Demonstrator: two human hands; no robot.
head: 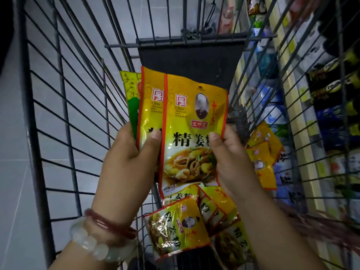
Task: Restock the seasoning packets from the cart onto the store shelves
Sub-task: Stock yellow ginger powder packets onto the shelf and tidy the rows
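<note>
While hands (175, 156) grip packets (185, 123)

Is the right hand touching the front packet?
Touching. The head view shows the right hand's thumb pressed on the front packet's right edge, fingers behind it.

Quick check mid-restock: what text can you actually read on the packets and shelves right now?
"精姜" on the front yellow seasoning packet, held by both hands; the third character is covered.
"China" under its red logo.
"王守" on its red banner; the rest is blurred.
"姜粉" on a loose yellow packet in the wire cart.
Shelf price tags: unreadable.
</note>
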